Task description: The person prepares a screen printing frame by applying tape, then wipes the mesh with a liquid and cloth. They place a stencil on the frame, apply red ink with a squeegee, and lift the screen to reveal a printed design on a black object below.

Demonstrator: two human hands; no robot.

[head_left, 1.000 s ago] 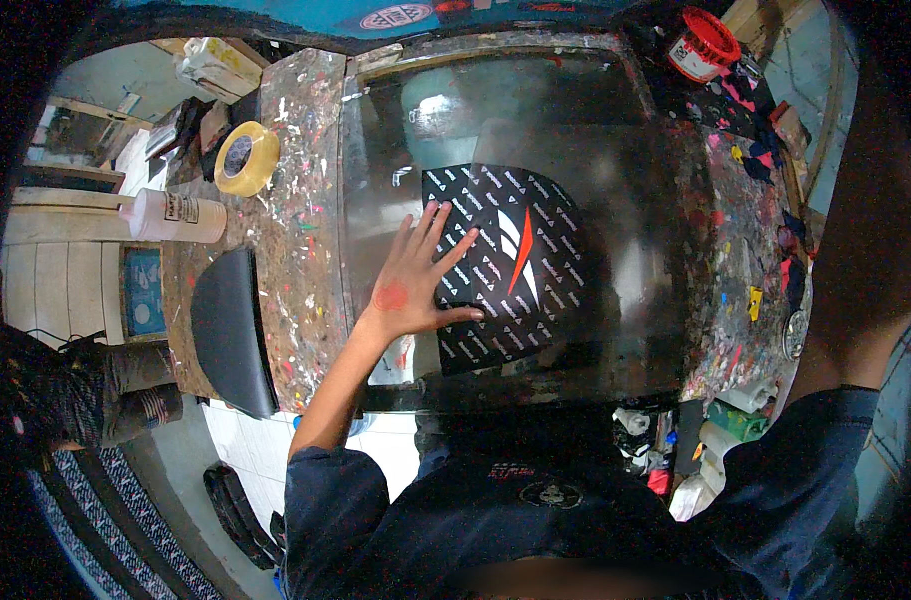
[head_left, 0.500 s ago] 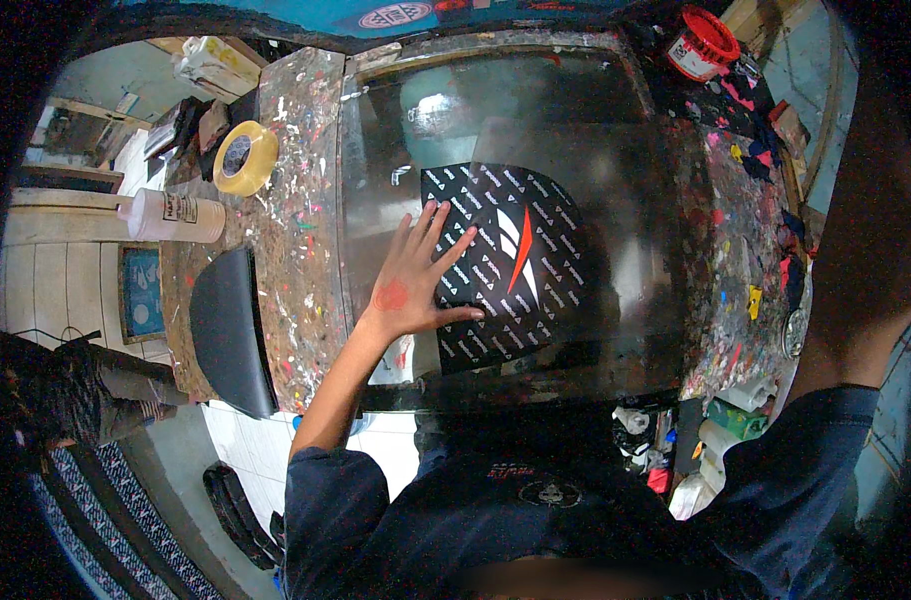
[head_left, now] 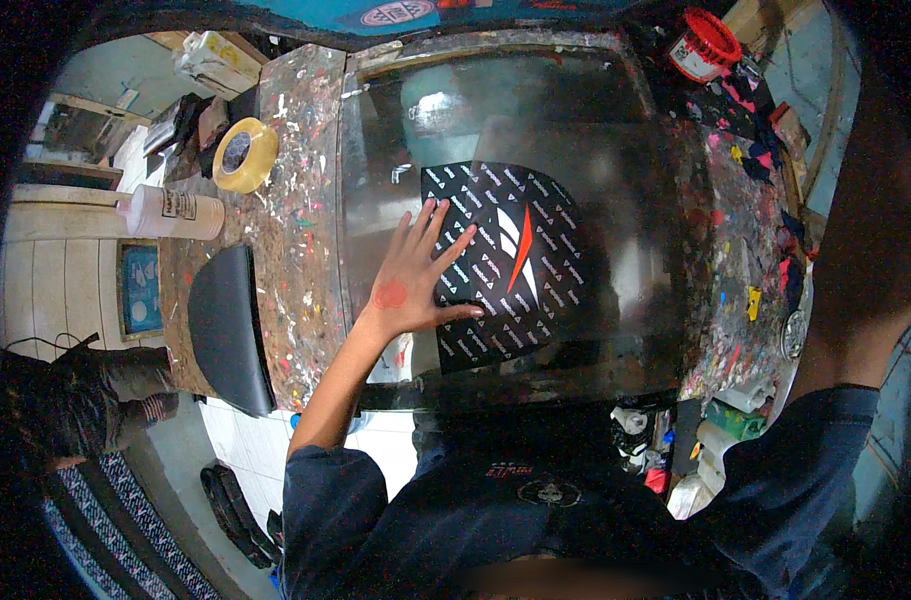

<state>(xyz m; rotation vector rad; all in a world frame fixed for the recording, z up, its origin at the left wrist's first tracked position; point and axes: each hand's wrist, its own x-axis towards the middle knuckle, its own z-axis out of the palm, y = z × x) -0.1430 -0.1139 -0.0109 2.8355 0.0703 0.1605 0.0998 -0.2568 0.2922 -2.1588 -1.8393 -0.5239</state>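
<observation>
My left hand (head_left: 412,265) lies flat with its fingers spread. Its fingertips and thumb rest on the left edge of a black half-round panel (head_left: 555,285), which carries a repeated white print and a red-and-white emblem. Under the panel is a dark, glossy glass plate (head_left: 625,330) set into the worktable, and the palm reaches over the bare glass beside it. On the right side my right arm (head_left: 860,240) rises, dark and in shadow, toward the upper rim. The right hand itself is outside the picture.
A plain black half-round panel (head_left: 225,330) lies on the paint-spattered table (head_left: 305,290) to the left. Beyond it are a pale plastic bottle (head_left: 200,216) and a roll of yellowish tape (head_left: 259,175). A red-rimmed tub (head_left: 697,58) stands far right, near scattered coloured scraps (head_left: 750,160).
</observation>
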